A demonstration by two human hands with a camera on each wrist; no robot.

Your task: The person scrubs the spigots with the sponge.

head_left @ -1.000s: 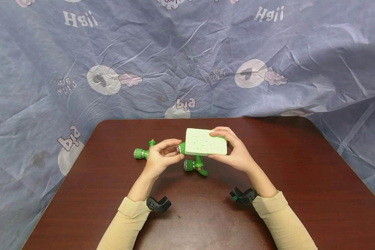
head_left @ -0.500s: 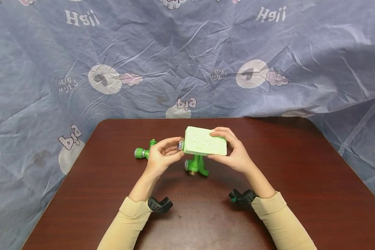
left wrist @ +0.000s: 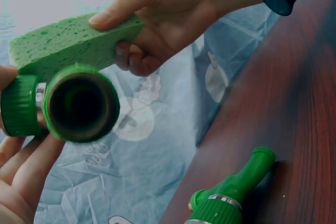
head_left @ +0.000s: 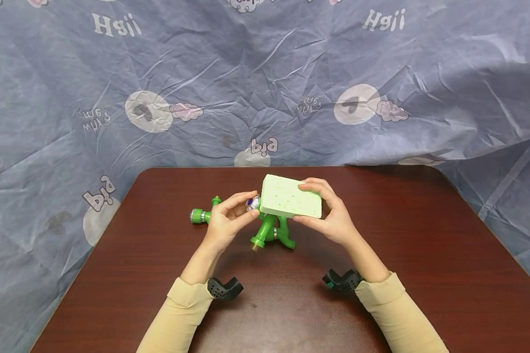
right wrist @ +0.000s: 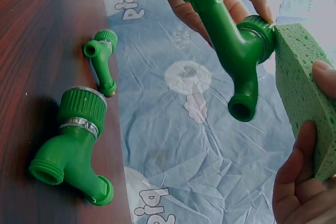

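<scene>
My left hand [head_left: 227, 215] pinches the ribbed knob of a green tap [right wrist: 226, 40], holding it above the table. The tap's brass-threaded end points down and toward me in the head view. A light green porous sponge [head_left: 289, 197] is gripped in my right hand [head_left: 329, 208], thumb on one face and fingers on the other. In the right wrist view the sponge's end lies against the knob. From the head view the sponge covers part of the held tap. The left wrist view looks straight into a dark round opening of the tap [left wrist: 81, 106].
Two more green taps lie on the dark red-brown table [head_left: 380, 235]. One tap [head_left: 198, 216] is left of my left hand; another tap [head_left: 286, 240] sits below the held one, partly hidden by it. A printed blue-grey cloth [head_left: 265, 83] hangs behind the table.
The held tap has turned, its threaded end swinging down and leftward and its clear knob cap coming into view. The sponge has tilted and its left end has risen slightly.
</scene>
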